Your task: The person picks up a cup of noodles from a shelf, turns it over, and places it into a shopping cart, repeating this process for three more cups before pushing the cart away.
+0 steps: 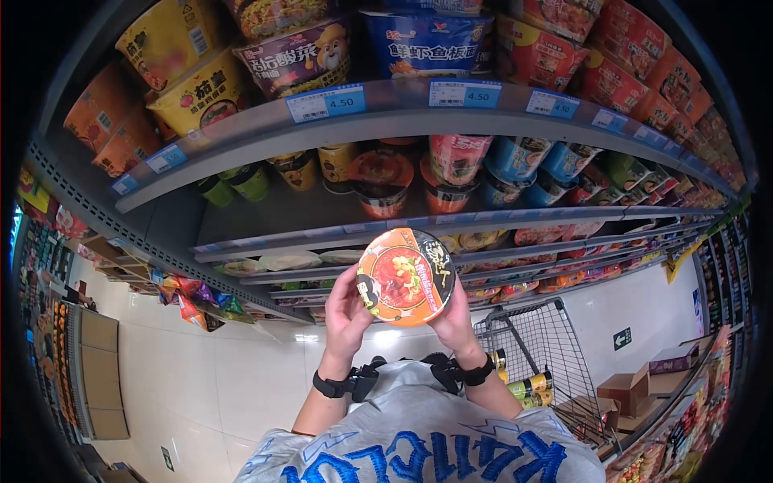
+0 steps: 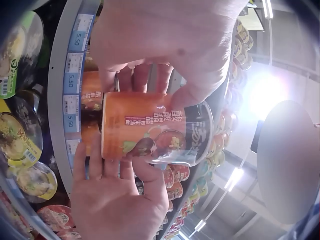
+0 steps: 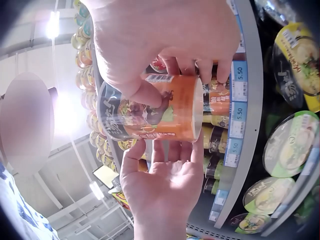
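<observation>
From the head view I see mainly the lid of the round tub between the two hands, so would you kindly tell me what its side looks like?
Observer: The left wrist view shows the side of the tub as mostly orange, with a dark section at one end.

Operator: Thank you; what is the price on the shelf labels nearest to it?

Observer: The shelf labels just behind it read 5.50.

Operator: And where is the right thumb, which I cannot make out?

Observer: In the right wrist view, the thumb of the right hand lies across the tub's printed side.
</observation>
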Tool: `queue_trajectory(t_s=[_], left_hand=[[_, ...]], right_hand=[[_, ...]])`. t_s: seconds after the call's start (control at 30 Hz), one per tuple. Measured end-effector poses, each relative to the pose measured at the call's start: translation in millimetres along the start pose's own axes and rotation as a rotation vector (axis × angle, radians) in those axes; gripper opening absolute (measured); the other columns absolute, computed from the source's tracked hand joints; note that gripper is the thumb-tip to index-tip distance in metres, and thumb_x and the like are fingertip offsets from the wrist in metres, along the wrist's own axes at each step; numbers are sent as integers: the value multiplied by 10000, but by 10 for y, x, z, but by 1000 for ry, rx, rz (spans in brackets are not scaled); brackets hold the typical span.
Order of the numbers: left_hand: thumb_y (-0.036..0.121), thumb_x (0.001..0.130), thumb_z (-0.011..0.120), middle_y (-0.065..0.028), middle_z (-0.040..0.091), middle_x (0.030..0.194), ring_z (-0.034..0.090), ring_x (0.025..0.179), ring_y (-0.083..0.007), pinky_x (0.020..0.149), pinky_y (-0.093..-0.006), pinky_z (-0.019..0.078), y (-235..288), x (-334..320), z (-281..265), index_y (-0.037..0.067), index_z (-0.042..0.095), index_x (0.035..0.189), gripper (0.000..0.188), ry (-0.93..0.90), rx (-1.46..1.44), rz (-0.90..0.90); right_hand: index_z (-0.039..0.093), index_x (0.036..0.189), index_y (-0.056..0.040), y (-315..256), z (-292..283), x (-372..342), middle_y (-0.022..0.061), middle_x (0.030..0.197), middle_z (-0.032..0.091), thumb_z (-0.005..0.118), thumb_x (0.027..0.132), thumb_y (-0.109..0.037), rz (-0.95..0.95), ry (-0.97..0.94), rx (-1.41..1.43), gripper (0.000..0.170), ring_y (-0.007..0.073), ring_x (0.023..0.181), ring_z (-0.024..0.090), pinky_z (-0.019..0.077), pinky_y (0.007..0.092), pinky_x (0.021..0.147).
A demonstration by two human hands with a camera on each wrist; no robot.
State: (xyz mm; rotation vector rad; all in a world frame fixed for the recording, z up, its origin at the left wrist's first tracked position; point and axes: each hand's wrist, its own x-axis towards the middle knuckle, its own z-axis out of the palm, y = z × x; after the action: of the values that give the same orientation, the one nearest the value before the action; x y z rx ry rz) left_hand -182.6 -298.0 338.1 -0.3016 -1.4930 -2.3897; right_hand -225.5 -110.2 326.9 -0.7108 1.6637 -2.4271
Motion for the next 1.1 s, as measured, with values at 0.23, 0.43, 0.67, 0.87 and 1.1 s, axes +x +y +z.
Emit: queue_trajectory(t_s=[0.23,0.43,0.67,0.87,1.1], left_hand=[[182,865,676,-144,439,1431,459,1301,-216,1081,-347,381,97,67,104,-4,255,1502,787,57,63,20],[171,897,619,-143,438,1432,479,1271,-210,1019,-327,430,124,132,7,29,181,1540,791,80,137,-41],[218,967,539,-122,504,1356,561,1122,-123,785,-195,501,222,142,-102,72,129,1555,732,144,61,-123],[328,1029,467,-34,636,1126,601,911,-51,650,-159,460,169,151,-340,27,424,1437,509,216,138,-237],[371,1035,445,-52,672,1066,633,896,-87,730,-243,541,192,68,-629,6,566,1311,474,133,192,-387]], right_hand=[[336,1427,61,44,-76,20,143,1386,485,657,795,-41,28,-47,-21,717,224,1302,451,324,362,1104],[368,1430,49,-28,-5,60,143,1377,492,630,808,-52,-42,-35,25,683,220,1248,500,369,360,1073],[409,1423,47,-40,89,89,124,1331,510,652,844,-50,-55,-94,-23,635,204,1194,521,408,331,1030],[489,1374,64,-65,209,129,121,1194,570,643,839,-25,-74,-99,-123,564,191,1099,552,439,315,969],[606,1263,45,-29,445,170,87,937,656,663,836,5,-233,57,-433,433,154,860,619,498,282,813]])
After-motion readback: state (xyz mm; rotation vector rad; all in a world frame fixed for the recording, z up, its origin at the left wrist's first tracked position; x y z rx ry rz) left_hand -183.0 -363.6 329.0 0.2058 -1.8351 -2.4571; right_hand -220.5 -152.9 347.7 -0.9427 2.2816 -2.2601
